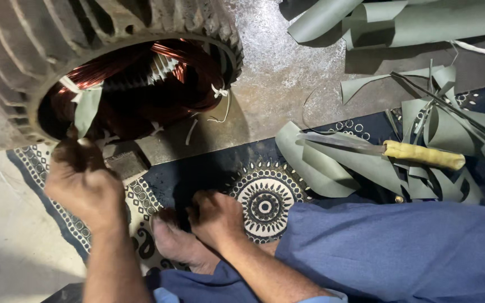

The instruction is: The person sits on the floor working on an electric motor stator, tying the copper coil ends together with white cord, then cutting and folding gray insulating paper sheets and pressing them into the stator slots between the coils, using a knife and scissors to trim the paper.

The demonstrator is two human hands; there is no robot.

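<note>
While I watch the head view, the motor stator (108,73) fills the upper left of the frame: grey ribbed cast housing, round open end facing me, w/ reddish-brown copper windings (141,84) packed inside. White tie strings (218,92) hang off the winding at the right rim, and a strip of grey-green insulation paper (87,109) sticks out of the coil at lower left of the opening.

Left hand (82,182), lower left of frame, is up at the bottom rim of the stator, fingers curled in narrow; fingertips look to touch the edge of the winding, but I can't tell if they pinch anything. Right hand (217,216), bottom centre, is curled loosely, knuckles up, resting down beside a bare foot (178,244) on the patterned cloth (265,205); can't tell if it holds anything.

Cloth is dark blue w/ white circular and paisley print, spread centre to right. No packages, labels or signs readable. Right of centre lies a knife (377,148) w/ yellow-wrapped handle, blade pointing left, on top of cut insulation paper scraps (450,132). More curled sheets (399,19) of the same grey-green paper sit top right on the bare concrete floor (287,73). Blue trouser leg (399,252) covers lower right.
</note>
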